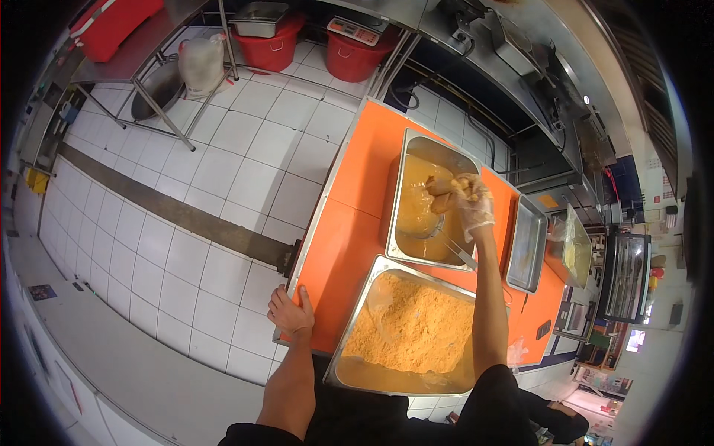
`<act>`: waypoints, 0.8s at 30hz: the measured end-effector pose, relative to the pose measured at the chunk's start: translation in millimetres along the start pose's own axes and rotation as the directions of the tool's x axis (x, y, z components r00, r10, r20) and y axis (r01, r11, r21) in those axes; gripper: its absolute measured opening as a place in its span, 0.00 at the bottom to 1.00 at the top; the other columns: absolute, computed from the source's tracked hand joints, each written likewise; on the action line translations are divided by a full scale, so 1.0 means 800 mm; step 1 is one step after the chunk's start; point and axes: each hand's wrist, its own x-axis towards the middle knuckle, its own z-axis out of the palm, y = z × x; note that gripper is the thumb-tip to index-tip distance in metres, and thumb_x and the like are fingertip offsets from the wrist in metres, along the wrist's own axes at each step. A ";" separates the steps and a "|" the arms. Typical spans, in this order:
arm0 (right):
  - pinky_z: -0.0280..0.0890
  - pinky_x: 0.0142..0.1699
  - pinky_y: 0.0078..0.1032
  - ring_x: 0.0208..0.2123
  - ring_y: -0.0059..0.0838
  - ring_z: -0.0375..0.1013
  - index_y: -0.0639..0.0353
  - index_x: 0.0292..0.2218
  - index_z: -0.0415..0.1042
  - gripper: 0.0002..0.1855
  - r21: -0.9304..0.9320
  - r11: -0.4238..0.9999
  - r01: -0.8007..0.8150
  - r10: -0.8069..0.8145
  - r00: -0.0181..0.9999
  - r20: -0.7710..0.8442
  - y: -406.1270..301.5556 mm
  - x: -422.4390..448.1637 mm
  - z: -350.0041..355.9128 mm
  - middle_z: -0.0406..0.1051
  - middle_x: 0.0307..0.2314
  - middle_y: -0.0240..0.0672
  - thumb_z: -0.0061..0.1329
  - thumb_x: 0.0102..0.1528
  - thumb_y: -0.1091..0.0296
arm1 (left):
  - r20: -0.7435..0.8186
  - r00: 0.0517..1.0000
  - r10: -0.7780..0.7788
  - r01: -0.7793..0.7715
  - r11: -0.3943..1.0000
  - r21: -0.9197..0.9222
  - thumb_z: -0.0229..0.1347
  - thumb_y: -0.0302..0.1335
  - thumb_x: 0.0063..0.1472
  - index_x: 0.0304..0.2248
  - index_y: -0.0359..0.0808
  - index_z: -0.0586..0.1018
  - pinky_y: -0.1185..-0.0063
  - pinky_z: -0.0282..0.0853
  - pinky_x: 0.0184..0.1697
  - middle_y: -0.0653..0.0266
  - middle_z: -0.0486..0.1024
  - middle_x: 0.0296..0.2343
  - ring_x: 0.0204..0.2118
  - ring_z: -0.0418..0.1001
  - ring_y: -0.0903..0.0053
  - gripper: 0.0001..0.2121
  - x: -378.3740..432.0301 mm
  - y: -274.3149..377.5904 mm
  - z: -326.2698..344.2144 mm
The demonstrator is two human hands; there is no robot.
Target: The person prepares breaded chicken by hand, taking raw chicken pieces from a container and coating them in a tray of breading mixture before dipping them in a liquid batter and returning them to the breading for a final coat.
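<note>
My right hand [477, 205], in a clear plastic glove, grips several wet, battered pieces of meat [442, 194] that look like chicken drumsticks. It is over a deep steel pan [457, 153] partly filled with yellowish-brown liquid [418, 173]. A wire strainer [454, 250] dips into that liquid, its handle leaning on the near rim and partly behind my right forearm. Bare and holding nothing, my left hand [291, 311] rests at the left edge of the orange tabletop [348, 223]. Closer to my body, a second steel pan [348, 329] contains orange crumbly breading [413, 323].
Right of my forearm are a shallow steel tray [527, 245] and a container with pale yellow contents [577, 256]. A crumpled plastic bag [517, 351] lies at the table's right edge. Red tubs [357, 58] stand under the far counter. Another person [558, 418] is at lower right.
</note>
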 end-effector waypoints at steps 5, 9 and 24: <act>0.69 0.35 0.31 0.29 0.30 0.74 0.60 0.37 0.73 0.12 -0.030 0.981 -0.192 0.183 0.964 -0.192 -0.007 -0.025 0.009 0.75 0.26 0.36 0.58 0.54 0.64 | 0.014 0.999 0.031 -0.031 0.999 0.018 0.49 0.51 0.64 0.50 0.37 0.71 0.63 0.61 0.50 0.59 0.71 0.48 0.48 0.68 0.62 0.27 -0.003 0.003 0.000; 0.68 0.34 0.35 0.26 0.38 0.74 0.59 0.34 0.74 0.11 -0.243 0.962 -0.124 0.106 0.991 -0.087 0.010 -0.025 0.022 0.74 0.25 0.43 0.56 0.53 0.63 | 0.008 1.000 0.010 -0.010 1.000 0.024 0.48 0.51 0.64 0.50 0.37 0.71 0.63 0.61 0.50 0.59 0.71 0.47 0.48 0.68 0.61 0.27 0.004 0.013 0.001; 0.71 0.42 0.39 0.34 0.49 0.78 0.59 0.40 0.76 0.18 0.001 0.949 -0.314 0.313 0.945 -0.095 -0.023 -0.012 0.036 0.78 0.31 0.48 0.55 0.55 0.54 | 0.036 0.999 -0.018 0.015 0.997 0.078 0.44 0.54 0.66 0.52 0.38 0.70 0.65 0.61 0.48 0.61 0.71 0.46 0.48 0.68 0.63 0.28 -0.007 0.006 0.009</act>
